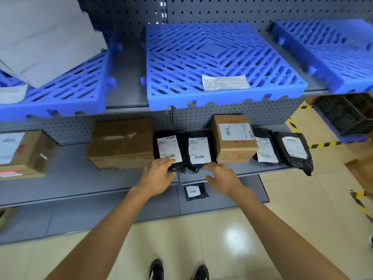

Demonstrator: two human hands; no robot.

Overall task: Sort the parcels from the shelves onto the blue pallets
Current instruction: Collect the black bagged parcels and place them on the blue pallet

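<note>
Reaching to the shelf point(80, 178), my left hand point(159, 174) pinches the near edge of a black bag point(168, 148), while my right hand point(222, 176) lies loose at the second bag point(198, 151). White parcels point(46, 37) sit on the left pallet point(66, 91). The middle pallet point(201, 57) holds only a paper slip point(225, 82), so most boxes point(234, 138) and bags are left to sort.

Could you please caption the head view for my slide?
Left hand grips one black parcel; right hand nears a second black parcel, below blue pallet.

Left hand point(159, 175) pinches a black parcel point(168, 148) at its lower edge; right hand point(223, 177) hovers alongside.
</note>
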